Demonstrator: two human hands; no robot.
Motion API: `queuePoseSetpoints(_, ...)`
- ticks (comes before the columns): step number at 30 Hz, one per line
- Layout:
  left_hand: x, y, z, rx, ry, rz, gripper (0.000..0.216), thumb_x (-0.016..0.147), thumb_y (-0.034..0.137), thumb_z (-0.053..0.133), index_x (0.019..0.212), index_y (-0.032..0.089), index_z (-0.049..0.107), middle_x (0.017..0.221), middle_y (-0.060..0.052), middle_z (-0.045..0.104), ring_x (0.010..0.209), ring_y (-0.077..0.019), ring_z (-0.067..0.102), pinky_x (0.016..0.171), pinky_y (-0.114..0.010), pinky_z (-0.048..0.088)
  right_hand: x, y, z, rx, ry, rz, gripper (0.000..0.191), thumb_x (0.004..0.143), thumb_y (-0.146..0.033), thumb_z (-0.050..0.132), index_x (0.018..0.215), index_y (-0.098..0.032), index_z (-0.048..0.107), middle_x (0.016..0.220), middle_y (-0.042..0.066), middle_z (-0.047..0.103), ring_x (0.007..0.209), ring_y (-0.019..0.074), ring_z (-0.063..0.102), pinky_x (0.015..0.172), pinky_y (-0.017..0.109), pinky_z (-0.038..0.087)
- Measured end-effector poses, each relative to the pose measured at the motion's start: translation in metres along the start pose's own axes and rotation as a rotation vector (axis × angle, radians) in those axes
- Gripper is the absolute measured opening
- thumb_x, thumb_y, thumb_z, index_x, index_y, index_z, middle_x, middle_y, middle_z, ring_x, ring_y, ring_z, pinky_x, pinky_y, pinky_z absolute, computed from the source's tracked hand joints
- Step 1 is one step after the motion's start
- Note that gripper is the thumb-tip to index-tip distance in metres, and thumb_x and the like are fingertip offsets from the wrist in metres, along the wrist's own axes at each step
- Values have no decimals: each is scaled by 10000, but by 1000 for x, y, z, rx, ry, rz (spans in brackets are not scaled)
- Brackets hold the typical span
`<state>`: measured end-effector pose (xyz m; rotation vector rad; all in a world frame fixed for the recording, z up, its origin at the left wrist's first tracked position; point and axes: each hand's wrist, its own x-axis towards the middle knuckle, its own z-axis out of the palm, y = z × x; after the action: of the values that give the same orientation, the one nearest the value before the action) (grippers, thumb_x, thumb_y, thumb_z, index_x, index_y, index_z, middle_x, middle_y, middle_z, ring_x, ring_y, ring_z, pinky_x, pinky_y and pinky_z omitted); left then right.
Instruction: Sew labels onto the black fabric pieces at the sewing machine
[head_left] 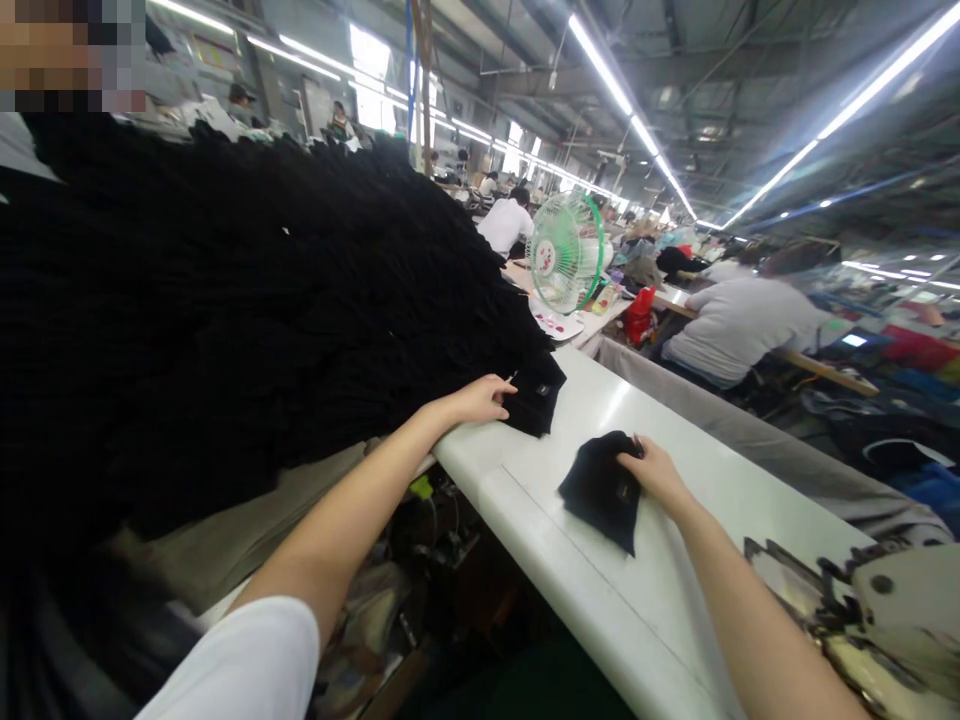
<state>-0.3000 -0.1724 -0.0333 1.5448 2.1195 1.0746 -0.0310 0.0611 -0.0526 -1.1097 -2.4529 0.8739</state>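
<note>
The right hand (654, 472) pinches a black fabric piece (602, 490) over the white table (750, 480); farther, the left hand (478, 400) is at a second black piece (532, 398) beside the dark pile (262, 280), its grip impossible to tell. Handling single pieces seems the step in hand; the next move likely calls for a steady pinch.

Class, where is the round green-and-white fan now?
In the head view, the fan stands just right of centre, in the upper half, beyond the glossy white tabletop, between the black cloth heap and a red plastic bag.
</note>
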Motion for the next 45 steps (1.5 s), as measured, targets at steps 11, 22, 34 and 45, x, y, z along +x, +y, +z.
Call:
queuePoseSetpoints(11, 12, 7, -5, 47, -75, 16, 275, 834, 226, 626, 1079, 154, 730, 1006, -52, 670, 893, -169, 636, 856, -284, 498, -1, 0, -1, 0, 14, 26, 99, 678, -233, 607, 750, -227, 539, 691, -19, 613, 717, 192, 604, 664, 275, 441)
queuePoseSetpoints(22, 13, 22, -1, 143, -136, -28, 324, 760, 299, 679, 1044, 148, 711, 975, -42, 587, 855, -169, 607, 830, -282, 503, -3, 2, -3, 26, 5, 31, 101, 699, -231, 609, 776, -219, 546, 733, -14, 627, 745, 185, 603, 676, 266, 435)
queuePoseSetpoints(34, 17, 30, 8, 213, -138, -43, 276, 763, 371, 694, 923, 153, 641, 903, -23, 498, 763, -157, 553, 722, -285, 486, -3, 0, -4, 76, 12, 45, 107, 691, -210, 615, 769, -218, 543, 718, -18, 609, 713, 173, 569, 648, 266, 399)
queuePoseSetpoints(45, 5, 49, 8, 446, -79, -55, 421, 729, 245, 726, 1131, 177, 625, 1129, -103, 540, 1051, -296, 576, 935, -412, 486, -4, -2, -8, 285, 24, 28, 126, 580, -197, 632, 669, -218, 545, 642, -29, 578, 679, 169, 536, 625, 271, 382)
